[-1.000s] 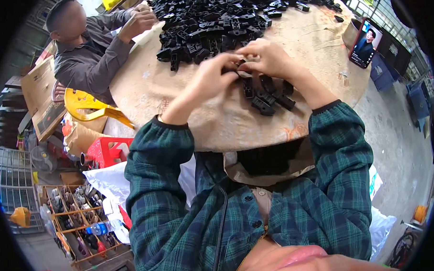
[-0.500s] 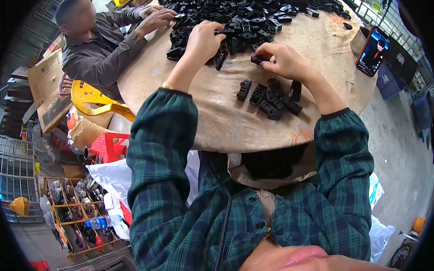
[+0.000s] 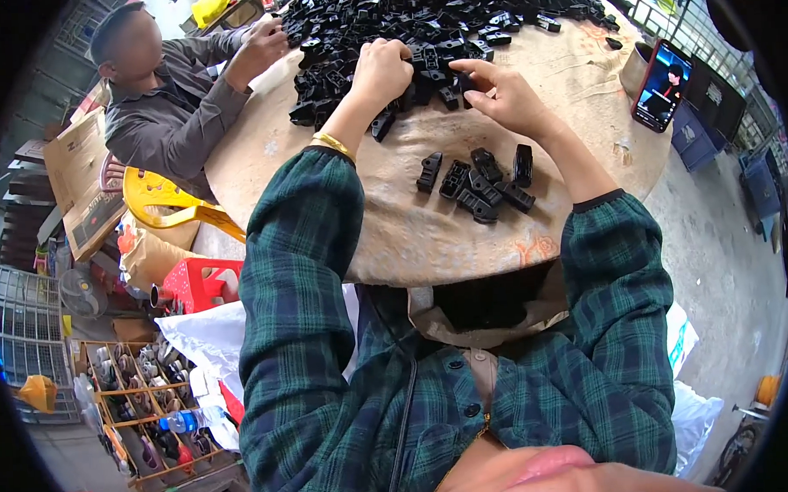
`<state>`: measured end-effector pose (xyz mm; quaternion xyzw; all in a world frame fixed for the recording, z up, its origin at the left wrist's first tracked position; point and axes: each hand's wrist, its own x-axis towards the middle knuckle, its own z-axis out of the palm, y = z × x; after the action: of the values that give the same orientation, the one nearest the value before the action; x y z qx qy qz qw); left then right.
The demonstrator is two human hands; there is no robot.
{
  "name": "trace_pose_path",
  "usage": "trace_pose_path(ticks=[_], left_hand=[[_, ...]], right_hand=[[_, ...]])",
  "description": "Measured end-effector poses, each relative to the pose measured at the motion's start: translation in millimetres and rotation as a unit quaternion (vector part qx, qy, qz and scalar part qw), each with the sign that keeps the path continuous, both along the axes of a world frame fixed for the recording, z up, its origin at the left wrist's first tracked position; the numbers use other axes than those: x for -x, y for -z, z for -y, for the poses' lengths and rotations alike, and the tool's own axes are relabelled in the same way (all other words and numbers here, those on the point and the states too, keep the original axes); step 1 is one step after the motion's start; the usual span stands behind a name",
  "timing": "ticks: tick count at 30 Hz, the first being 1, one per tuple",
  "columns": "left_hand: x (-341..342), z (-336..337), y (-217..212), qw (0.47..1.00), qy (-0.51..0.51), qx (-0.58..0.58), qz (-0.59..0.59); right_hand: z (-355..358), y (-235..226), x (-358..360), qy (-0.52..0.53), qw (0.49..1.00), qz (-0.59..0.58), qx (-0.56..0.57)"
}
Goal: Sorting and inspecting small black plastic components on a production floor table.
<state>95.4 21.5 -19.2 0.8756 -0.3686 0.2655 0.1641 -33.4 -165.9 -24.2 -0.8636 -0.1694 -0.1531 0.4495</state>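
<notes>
A large heap of black plastic parts (image 3: 343, 22) covers the far side of the cloth-covered round table (image 3: 394, 246). At its near edge my left hand (image 3: 383, 71) has its fingers curled in among the parts; what they grip, if anything, is hidden behind the hand. To its right, my right hand (image 3: 506, 96) reaches toward the same edge, index finger stretched and thumb apart, next to a black part (image 3: 449, 97). Closer to me lies a small loose group of similar black parts (image 3: 486, 189), several of them, some overlapping.
Across at the left sits another person (image 3: 159, 107), hands raised by the heap. A phone (image 3: 664, 87) with a lit screen leans against a round container (image 3: 636, 68) at right. Beside the table stand a yellow chair (image 3: 154, 199) and a red stool (image 3: 187, 284). An open bag (image 3: 422, 306) hangs below the table edge.
My right hand has gone from pinching a black part to spread fingers and moved slightly up-left. My left hand stays at the heap. The other person's hands have lifted and drawn back.
</notes>
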Motion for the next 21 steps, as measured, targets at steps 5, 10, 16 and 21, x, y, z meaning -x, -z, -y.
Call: trace_pose_path(ticks=[5,10,16,21], left_hand=[[4.5,29.2,-6.3,0.99,-0.108,0.006,-0.09],[-3.3,33.4,-11.7,0.983,-0.108,-0.041,-0.141],[4.0,28.2,-11.6,0.981,-0.069,0.049,-0.175],[35.5,14.7,-22.4,0.89,0.081,0.322,-0.312]], right_hand=[[2.8,3.3,-4.4,-0.028,0.997,0.053,-0.052],[2.6,-3.7,-0.1,-0.032,0.997,0.039,-0.062],[8.0,-4.6,-0.2,0.018,0.997,0.022,-0.067],[7.3,-7.4,-1.7,0.005,0.959,-0.013,-0.283]])
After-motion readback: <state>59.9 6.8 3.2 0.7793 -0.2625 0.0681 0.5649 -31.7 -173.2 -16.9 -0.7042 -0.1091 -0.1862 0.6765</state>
